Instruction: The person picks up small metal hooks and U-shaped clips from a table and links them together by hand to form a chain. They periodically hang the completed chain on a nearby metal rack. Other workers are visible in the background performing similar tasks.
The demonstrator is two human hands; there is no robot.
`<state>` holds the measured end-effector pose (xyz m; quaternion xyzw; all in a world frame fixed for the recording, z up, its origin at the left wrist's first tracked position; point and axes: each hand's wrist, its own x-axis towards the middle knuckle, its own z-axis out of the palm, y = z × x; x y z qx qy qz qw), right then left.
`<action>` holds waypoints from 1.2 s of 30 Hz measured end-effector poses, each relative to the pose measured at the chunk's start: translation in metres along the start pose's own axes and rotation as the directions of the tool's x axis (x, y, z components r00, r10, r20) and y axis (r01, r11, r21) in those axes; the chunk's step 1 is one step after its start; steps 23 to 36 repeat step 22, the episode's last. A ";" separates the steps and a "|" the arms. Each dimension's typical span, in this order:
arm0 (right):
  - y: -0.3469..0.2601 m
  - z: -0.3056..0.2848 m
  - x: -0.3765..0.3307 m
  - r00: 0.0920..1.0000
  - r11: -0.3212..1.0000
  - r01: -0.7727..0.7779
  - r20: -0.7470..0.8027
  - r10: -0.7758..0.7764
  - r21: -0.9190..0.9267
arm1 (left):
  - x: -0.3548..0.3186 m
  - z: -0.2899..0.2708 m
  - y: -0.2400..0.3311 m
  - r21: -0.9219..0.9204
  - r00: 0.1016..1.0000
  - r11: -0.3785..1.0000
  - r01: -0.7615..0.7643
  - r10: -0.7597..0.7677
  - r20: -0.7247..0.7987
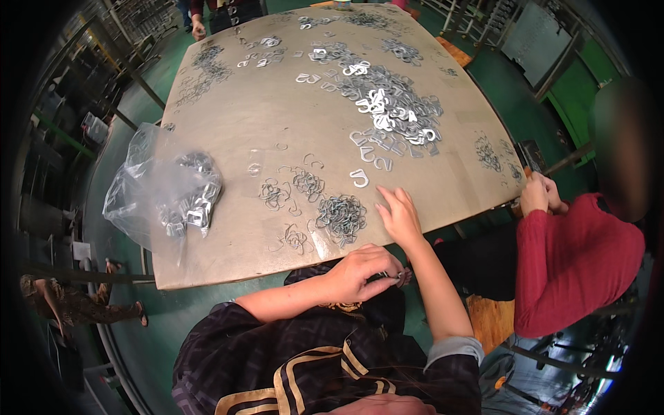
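Resting flat on the counter (228,117), the right hand (400,216) spreads its fingers apart, just right of a pile of wire clips (341,216). The left hand (361,271), below that pile, pinches its fingers on a small bunch of clips (399,277).

A large tan surface (228,124) stands on a green floor (173,304). Metal racks (131,21) line the far left side, and grey panels (529,34) lean at the far right beside a green wall (581,90). A wooden stool (491,321) sits near the front edge.
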<state>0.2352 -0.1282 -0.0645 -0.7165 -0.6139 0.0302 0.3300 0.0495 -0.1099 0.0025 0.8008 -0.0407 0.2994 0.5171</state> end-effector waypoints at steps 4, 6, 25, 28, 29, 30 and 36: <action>0.006 0.046 0.054 0.996 0.997 -0.082 0.047 0.082 -0.009 | -0.008 0.000 0.001 -0.005 1.000 1.000 0.028 -0.028 -0.007; 0.005 0.061 0.069 0.981 0.986 -0.161 0.102 0.165 -0.049 | -0.014 0.000 -0.001 -0.012 0.999 0.999 0.037 -0.037 -0.031; 0.071 0.001 -0.020 0.785 0.498 -0.617 0.433 0.443 0.609 | -0.026 0.001 -0.010 -0.038 0.997 0.997 0.070 -0.072 -0.033; 0.071 0.001 -0.020 0.785 0.498 -0.617 0.433 0.443 0.609 | -0.026 0.001 -0.010 -0.038 0.997 0.997 0.070 -0.072 -0.033; 0.071 0.001 -0.020 0.785 0.498 -0.617 0.433 0.443 0.609 | -0.026 0.001 -0.010 -0.038 0.997 0.997 0.070 -0.072 -0.033; 0.071 0.001 -0.020 0.785 0.498 -0.617 0.433 0.443 0.609 | -0.026 0.001 -0.010 -0.038 0.997 0.997 0.070 -0.072 -0.033; 0.071 0.001 -0.020 0.785 0.498 -0.617 0.433 0.443 0.609 | -0.026 0.001 -0.010 -0.038 0.997 0.997 0.070 -0.072 -0.033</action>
